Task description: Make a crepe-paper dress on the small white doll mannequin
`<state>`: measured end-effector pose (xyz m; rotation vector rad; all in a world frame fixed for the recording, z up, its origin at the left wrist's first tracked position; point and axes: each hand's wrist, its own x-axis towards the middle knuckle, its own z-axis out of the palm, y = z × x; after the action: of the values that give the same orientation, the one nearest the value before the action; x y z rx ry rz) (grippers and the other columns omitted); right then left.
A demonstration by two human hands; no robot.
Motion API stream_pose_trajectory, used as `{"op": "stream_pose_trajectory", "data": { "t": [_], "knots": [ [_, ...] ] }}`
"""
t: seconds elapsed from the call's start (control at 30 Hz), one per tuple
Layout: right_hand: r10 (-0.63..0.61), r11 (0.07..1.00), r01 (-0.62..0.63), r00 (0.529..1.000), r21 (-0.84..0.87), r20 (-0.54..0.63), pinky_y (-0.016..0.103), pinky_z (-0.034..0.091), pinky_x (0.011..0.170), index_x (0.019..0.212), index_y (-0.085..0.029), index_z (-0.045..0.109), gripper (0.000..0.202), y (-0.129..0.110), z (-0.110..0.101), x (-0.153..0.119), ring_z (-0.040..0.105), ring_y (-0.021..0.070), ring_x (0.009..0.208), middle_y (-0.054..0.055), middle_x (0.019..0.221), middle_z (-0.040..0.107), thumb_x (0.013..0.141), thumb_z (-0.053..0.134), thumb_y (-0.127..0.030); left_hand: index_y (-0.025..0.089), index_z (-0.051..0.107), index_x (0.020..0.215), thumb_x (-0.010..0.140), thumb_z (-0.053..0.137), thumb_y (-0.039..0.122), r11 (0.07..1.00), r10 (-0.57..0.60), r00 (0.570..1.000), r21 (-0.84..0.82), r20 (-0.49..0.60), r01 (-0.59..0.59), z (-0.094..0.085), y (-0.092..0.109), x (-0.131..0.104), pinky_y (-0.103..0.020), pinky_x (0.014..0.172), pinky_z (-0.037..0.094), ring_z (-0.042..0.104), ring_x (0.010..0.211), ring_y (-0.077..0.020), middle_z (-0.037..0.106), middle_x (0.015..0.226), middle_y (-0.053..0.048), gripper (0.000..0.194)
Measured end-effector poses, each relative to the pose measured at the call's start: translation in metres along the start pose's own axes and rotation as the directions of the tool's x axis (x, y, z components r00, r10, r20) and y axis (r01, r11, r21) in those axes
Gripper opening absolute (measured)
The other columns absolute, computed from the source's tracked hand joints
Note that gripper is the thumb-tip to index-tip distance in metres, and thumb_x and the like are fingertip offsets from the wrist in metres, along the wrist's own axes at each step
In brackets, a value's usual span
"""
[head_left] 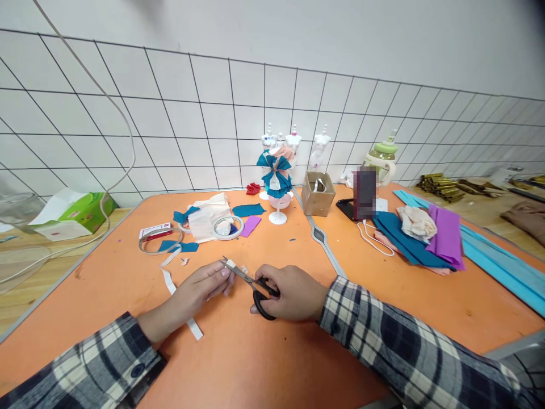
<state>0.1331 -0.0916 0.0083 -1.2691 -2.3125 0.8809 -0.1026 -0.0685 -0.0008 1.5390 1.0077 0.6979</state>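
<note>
Toward the orange worktop's [238, 363] front edge, the right hand [296, 292] grips black-handled metal scissors [252, 281] — the left hand [200, 285] pinches a small white scrap [230, 263], presumably steadying it.

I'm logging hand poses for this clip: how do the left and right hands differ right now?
The right hand grips the scissors, while the left hand appears to pinch a small white piece near their tip.
The right hand is curled; the left hand has its fingers stretched out toward the scissors.
Both come out of plaid sleeves and are over the orange table.
</note>
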Motion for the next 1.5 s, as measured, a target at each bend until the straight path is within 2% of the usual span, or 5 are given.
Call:
{"op": "stream_pose_trajectory", "data": {
  "t": [0.4,0.57,1.1,1.27,1.5],
  "knots": [
    [-0.015,0.999,0.013,0.998,0.036,0.066,0.020,0.029,0.054,0.099,-0.024,0.059,0.033,0.0083,-0.0022,0.0027,0.048,0.0093,0.058,-0.006,0.069,0.058,0.078,0.073,-0.045,0.018,0.053,0.072,0.087,0.052,0.060,1.000,-0.015,0.999,-0.007,0.043,0.015,0.0005,0.0013,-0.0007,-0.026,0.049,0.022,0.031,0.051,-0.0100,0.051,0.060,0.003,0.044],
    [0.051,0.998,-0.054,0.992,0.015,0.118,0.021,0.028,0.053,0.101,-0.025,0.058,0.043,0.0026,-0.0023,0.0016,0.049,0.0105,0.059,-0.006,0.069,0.057,0.073,0.075,-0.053,0.018,0.057,0.075,0.085,0.055,0.056,1.000,0.015,0.997,-0.022,0.072,-0.014,0.0000,0.0004,0.0009,-0.027,0.047,0.022,0.032,0.051,-0.0113,0.052,0.060,0.002,0.039],
    [0.016,0.999,-0.018,0.996,0.031,0.088,0.021,0.027,0.052,0.098,-0.023,0.062,0.039,0.0022,0.0004,0.0008,0.045,0.0091,0.055,-0.007,0.063,0.052,0.073,0.076,-0.050,0.018,0.054,0.066,0.080,0.061,0.058,0.996,-0.043,0.995,-0.080,0.089,0.050,-0.0042,-0.0038,0.0035,-0.027,0.052,0.023,0.036,0.055,-0.0119,0.052,0.060,0.001,0.044],
    [0.026,0.999,-0.030,0.995,0.033,0.099,0.021,0.028,0.052,0.095,-0.024,0.061,0.038,-0.0011,0.0003,0.0001,0.045,0.0094,0.055,-0.007,0.063,0.053,0.074,0.075,-0.053,0.018,0.055,0.063,0.079,0.062,0.056,0.996,-0.063,0.987,-0.057,0.150,0.072,-0.0046,-0.0011,0.0042,-0.028,0.050,0.020,0.033,0.051,-0.0109,0.051,0.058,0.001,0.043],
    [0.065,0.998,-0.067,0.993,0.019,0.104,0.021,0.029,0.053,0.095,-0.024,0.061,0.040,-0.0010,0.0018,0.0006,0.047,0.0100,0.056,-0.005,0.065,0.057,0.074,0.074,-0.055,0.018,0.054,0.063,0.080,0.061,0.054,0.998,-0.055,0.988,-0.032,0.146,0.061,-0.0056,-0.0034,0.0064,-0.027,0.049,0.018,0.028,0.049,-0.0101,0.050,0.057,0.002,0.041]
  ]
}}
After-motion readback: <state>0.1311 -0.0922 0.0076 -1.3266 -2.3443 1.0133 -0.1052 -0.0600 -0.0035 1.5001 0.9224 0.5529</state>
